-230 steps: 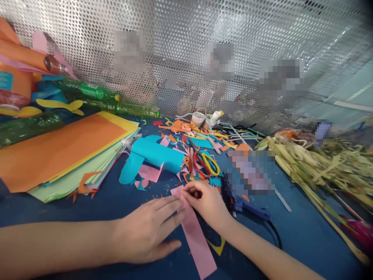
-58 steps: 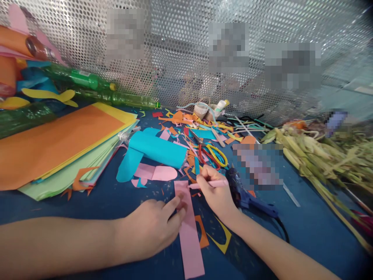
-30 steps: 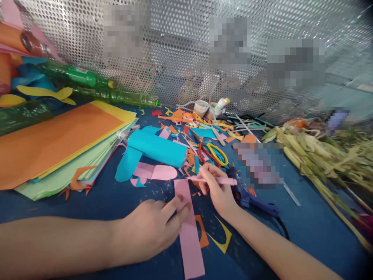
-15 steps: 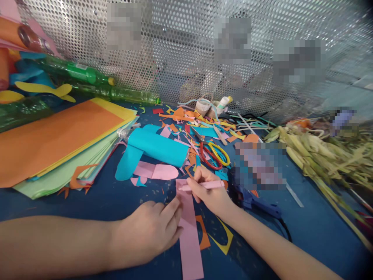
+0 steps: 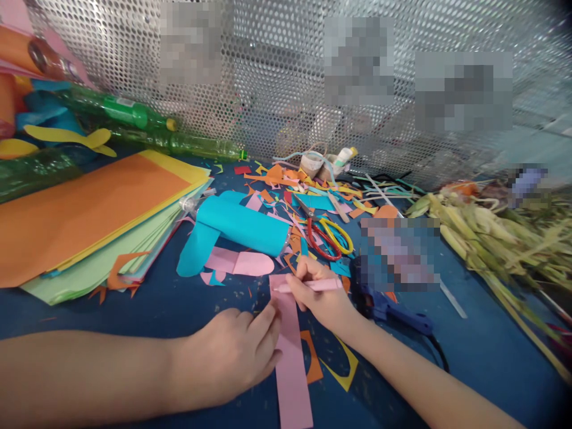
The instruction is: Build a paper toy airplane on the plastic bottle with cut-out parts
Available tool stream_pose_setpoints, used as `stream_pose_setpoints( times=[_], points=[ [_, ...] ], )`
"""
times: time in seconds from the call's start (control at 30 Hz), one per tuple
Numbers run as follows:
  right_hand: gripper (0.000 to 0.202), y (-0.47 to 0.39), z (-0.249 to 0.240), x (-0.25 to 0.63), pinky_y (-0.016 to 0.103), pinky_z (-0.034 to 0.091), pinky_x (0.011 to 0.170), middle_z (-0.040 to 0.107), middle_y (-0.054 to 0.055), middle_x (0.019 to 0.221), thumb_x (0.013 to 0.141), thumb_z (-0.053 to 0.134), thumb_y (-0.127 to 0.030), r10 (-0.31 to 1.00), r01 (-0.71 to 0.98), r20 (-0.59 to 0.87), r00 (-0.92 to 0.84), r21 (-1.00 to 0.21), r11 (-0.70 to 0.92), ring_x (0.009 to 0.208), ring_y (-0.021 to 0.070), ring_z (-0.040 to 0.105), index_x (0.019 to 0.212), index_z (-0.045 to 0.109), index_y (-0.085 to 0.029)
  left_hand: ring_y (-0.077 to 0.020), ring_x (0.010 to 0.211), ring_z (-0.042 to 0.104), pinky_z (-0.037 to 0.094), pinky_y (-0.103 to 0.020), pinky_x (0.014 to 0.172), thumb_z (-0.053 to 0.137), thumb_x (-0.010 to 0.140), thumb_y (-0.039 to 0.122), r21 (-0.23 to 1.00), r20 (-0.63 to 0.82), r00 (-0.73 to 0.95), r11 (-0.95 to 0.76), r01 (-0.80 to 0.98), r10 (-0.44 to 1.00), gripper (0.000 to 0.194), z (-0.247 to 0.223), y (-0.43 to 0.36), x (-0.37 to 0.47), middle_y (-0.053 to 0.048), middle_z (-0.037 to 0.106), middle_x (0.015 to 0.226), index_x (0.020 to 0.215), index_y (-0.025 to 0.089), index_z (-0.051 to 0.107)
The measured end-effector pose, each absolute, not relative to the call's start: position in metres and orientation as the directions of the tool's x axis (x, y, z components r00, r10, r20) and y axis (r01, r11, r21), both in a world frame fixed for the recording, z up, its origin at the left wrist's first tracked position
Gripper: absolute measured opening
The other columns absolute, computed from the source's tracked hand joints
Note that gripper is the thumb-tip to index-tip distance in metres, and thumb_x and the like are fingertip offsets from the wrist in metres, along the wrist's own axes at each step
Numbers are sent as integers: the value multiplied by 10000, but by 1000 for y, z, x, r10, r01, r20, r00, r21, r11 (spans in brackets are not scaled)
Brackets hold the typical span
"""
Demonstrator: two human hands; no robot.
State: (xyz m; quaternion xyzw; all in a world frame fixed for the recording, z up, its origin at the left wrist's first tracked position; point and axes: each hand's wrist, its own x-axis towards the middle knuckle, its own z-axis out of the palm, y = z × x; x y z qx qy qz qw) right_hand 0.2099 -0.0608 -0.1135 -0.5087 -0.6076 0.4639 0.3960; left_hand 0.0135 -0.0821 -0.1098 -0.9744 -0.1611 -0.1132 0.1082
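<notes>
A long pink paper strip [image 5: 291,351] lies lengthwise on the dark blue table. Resting on its left edge are the fingertips of my left hand [image 5: 236,348], loosely bent with the fingers partly apart; its thumb is hidden. My right hand [image 5: 319,295] is closed around a slim pink pen [image 5: 319,286], its tip at the strip's top end. Just beyond lie pink rounded paper pieces [image 5: 253,263] and a bottle wrapped in blue paper [image 5: 245,223], on its side with paper flaps. Scissors [image 5: 328,236] with red and yellow handles rest past my right hand.
Coloured paper sheets [image 5: 89,208] are stacked at left, with green plastic bottles [image 5: 134,113] behind. Paper scraps [image 5: 286,176] are strewn at centre back. A blue glue gun [image 5: 397,313] with a cord lies at right, near dried husks [image 5: 465,232]. A perforated metal panel [image 5: 277,65] borders the back.
Both hands stay almost in place. The pen tip remains at the top end of the pink strip, with only a very slight shift of the pen.
</notes>
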Motion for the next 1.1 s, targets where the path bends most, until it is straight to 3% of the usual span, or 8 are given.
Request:
stream_pose_setpoints(
  times=[0.87,1.1],
  points=[
    [296,-61,-108,211,203,331,424,417,-83,437,866,498,-302,998,498,60,11,-866,47,396,90,438,622,351,-219,-194,552,627,480,-296,389,365,897,230,-178,245,928,-928,328,281,324,-103,-82,16,-208,648,1069,1015,72,622],
    [305,-60,-109,212,213,303,436,377,-87,434,863,493,-294,993,527,115,37,-846,79,395,83,393,612,339,-217,-197,553,628,485,-307,384,371,896,227,-154,255,920,-926,344,299,317,-102,-82,17,-193,647,1094,985,85,640]
  ],
)
